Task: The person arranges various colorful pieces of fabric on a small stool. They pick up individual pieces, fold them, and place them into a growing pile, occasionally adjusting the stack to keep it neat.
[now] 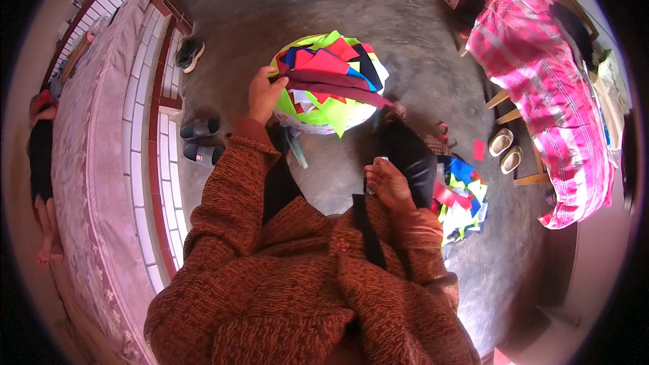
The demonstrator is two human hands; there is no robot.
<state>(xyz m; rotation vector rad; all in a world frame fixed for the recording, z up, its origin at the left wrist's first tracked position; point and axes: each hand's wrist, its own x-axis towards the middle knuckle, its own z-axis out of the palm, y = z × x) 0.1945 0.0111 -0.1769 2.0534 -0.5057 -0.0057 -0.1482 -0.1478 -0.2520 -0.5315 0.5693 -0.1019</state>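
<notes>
Cloth pieces (324,61), upper centre of the frame: red, blue, black, neon yellow-green. Cloth strip (331,86) across them: plain maroon. Scrap pile (465,211), right of centre: neon yellow-green, blue, red, white. Draped cloth (534,74), right: pink-and-white plaid. Sweater (236,257), lower centre: mottled rust-brown and dark. Bedcover (101,128), left: pale pink. Tiles (138,128) alongside: white. Sandals (501,142), right: cream.

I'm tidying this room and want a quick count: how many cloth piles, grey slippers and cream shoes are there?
Cloth piles: 2
Grey slippers: 2
Cream shoes: 2
Total: 6
</notes>
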